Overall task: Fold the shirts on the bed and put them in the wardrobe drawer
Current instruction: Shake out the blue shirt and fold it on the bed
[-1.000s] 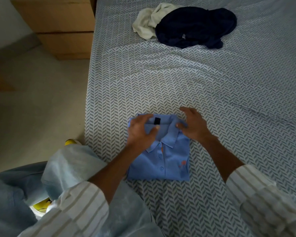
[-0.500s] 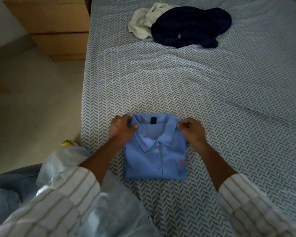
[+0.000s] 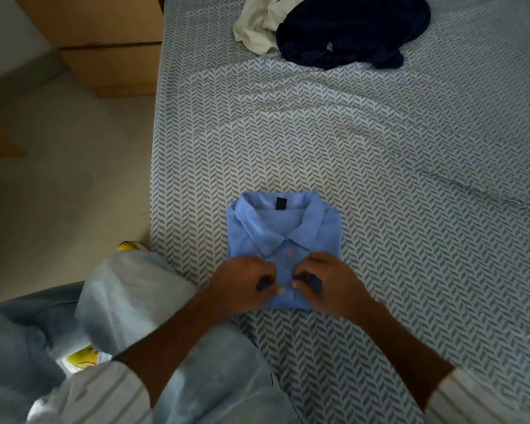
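Hands first: my left hand [image 3: 242,286] and right hand [image 3: 328,286] sat side by side on the near half of the folded blue shirt [image 3: 283,231], fingers curled down into the cloth beside the button strip; I could not tell whether they pinched it or only pressed. That shirt lay flat, collar away from me, near the left edge of the bed [image 3: 410,179], with a strip of patterned sheet between it and the drop to the floor [image 3: 68,179]. Wide bare sheet stretched beyond and to the right. Far off, a navy shirt [image 3: 352,29] lay crumpled, touching a cream shirt [image 3: 257,26]. A wooden cabinet [image 3: 110,47] stood against the bed's far left side.
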{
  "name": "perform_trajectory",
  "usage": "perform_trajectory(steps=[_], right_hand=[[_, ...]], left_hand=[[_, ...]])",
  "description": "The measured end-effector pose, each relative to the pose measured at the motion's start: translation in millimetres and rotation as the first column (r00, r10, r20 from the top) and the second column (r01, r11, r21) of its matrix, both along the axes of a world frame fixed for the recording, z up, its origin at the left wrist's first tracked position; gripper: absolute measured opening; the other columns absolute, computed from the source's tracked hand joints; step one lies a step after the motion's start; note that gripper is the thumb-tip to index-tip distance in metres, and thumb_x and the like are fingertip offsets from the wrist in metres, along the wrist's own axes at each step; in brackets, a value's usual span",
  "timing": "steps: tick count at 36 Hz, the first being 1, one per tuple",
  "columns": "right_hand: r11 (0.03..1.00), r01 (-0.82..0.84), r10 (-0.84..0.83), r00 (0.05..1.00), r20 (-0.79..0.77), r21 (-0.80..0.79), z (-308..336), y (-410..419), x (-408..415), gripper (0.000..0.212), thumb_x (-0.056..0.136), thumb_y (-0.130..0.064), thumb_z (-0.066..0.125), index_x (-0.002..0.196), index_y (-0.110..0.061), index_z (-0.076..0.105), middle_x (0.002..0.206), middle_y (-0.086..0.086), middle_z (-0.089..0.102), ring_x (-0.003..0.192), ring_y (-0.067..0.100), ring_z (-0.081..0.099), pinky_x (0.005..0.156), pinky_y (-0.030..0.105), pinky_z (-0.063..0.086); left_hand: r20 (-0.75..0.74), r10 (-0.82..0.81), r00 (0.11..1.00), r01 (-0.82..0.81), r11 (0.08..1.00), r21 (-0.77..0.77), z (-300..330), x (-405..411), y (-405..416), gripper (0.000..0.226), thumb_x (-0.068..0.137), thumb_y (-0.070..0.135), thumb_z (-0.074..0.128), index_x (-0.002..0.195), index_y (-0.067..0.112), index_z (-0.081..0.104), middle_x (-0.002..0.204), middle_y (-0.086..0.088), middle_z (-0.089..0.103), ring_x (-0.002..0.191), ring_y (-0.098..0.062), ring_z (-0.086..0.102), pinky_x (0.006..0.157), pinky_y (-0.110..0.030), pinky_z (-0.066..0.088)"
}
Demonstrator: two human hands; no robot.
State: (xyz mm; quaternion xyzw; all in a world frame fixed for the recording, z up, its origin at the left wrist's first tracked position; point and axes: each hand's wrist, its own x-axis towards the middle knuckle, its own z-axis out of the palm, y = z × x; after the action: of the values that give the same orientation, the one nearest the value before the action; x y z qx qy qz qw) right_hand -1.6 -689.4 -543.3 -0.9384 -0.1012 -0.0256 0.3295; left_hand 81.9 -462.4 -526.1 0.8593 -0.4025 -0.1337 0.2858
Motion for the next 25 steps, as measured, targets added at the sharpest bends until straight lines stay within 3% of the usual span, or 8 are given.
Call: perform_trajectory(steps=[3,7,10,12,15,17,21,25], right_hand=[[1.000,-0.011,0.010,1.000,-0.024,-0.012,-7.3,3.4,-9.9,0.017,0.086,-0.039,0.072,0.089,-0.025,0.063,0.083,-0.011,0.057,0.076,0.007,0.053,0.065,0.029,0.051],[0.997,0.009,-0.011,1.000,-0.025,-0.071,-12.4,10.0,-14.0,0.020,0.087,-0.040,0.070,0.094,-0.023,0.065,0.085,-0.007,0.058,0.075,0.009,0.054,0.064,0.026,0.048],[0.998,0.031,-0.035,0.997,-0.067,-0.055,-9.3,9.6,-13.4,0.024,0.086,-0.044,0.067,0.097,-0.022,0.064,0.087,-0.007,0.058,0.077,0.012,0.054,0.065,0.031,0.051],[0.990,0.142,-0.141,0.988,-0.055,0.002,-1.4,6.3,-8.6,0.037,0.082,-0.048,0.068,0.106,-0.020,0.065,0.096,-0.008,0.060,0.087,0.013,0.056,0.073,0.031,0.051],[0.871,0.489,-0.485,0.870,-0.087,0.036,1.5,-7.5,5.5,0.053,0.080,-0.044,0.075,0.120,-0.012,0.060,0.114,0.005,0.060,0.100,0.018,0.055,0.085,0.033,0.046],[0.730,0.683,-0.650,0.705,-0.283,0.027,2.4,-18.1,17.0,0.066,0.073,-0.053,0.078,0.121,-0.013,0.057,0.114,0.006,0.063,0.100,0.020,0.060,0.083,0.038,0.052],[0.570,0.797,-0.620,0.578,-0.531,0.202,-0.4,-32.2,37.2,0.058,0.059,-0.063,0.076,0.083,-0.011,0.071,0.076,0.005,0.074,0.070,0.021,0.073,0.067,0.047,0.062],[0.459,0.863,-0.514,0.453,-0.728,0.212,7.7,-35.0,59.4,0.065,0.060,-0.054,0.089,0.095,-0.002,0.072,0.090,0.014,0.075,0.080,0.028,0.074,0.074,0.050,0.063]], left_hand=[[-0.085,-0.033,0.996,0.048,0.983,0.175,-9.5,-9.2,3.5,0.037,0.081,0.059,0.059,0.075,0.023,0.061,0.074,0.007,0.061,0.071,-0.011,0.059,0.067,-0.033,0.052],[-0.077,0.035,0.996,-0.014,0.969,0.246,-9.0,-10.0,-1.9,0.031,0.081,0.045,0.071,0.075,0.016,0.062,0.077,-0.001,0.065,0.073,-0.016,0.060,0.067,-0.033,0.050],[-0.097,0.089,0.991,-0.066,0.975,0.211,-11.5,-14.8,-0.7,0.034,0.078,0.049,0.067,0.072,0.017,0.062,0.071,0.001,0.065,0.066,-0.011,0.056,0.062,-0.029,0.045],[-0.084,0.238,0.968,-0.232,0.970,0.074,-6.8,-13.6,1.8,0.027,0.076,0.042,0.074,0.068,0.018,0.064,0.066,0.005,0.063,0.061,-0.003,0.049,0.060,-0.027,0.046],[-0.023,0.526,0.850,-0.524,0.841,-0.139,-3.0,0.5,6.2,0.020,0.073,0.031,0.077,0.074,0.015,0.065,0.072,0.004,0.062,0.069,-0.003,0.051,0.067,-0.023,0.047],[-0.101,0.666,0.739,-0.673,0.736,-0.072,-5.9,11.7,8.3,0.033,0.075,0.032,0.082,0.093,0.009,0.066,0.088,-0.004,0.064,0.085,-0.017,0.057,0.077,-0.034,0.049],[-0.325,0.746,0.581,-0.747,0.647,0.150,3.4,30.0,4.8,0.047,0.077,0.044,0.082,0.097,0.006,0.065,0.087,-0.001,0.068,0.082,-0.018,0.066,0.066,-0.026,0.048],[-0.580,0.706,0.406,-0.708,0.644,0.289,3.8,52.9,0.3,0.078,0.053,0.069,0.082,0.091,0.003,0.071,0.087,-0.012,0.074,0.082,-0.028,0.073,0.074,-0.043,0.062]])
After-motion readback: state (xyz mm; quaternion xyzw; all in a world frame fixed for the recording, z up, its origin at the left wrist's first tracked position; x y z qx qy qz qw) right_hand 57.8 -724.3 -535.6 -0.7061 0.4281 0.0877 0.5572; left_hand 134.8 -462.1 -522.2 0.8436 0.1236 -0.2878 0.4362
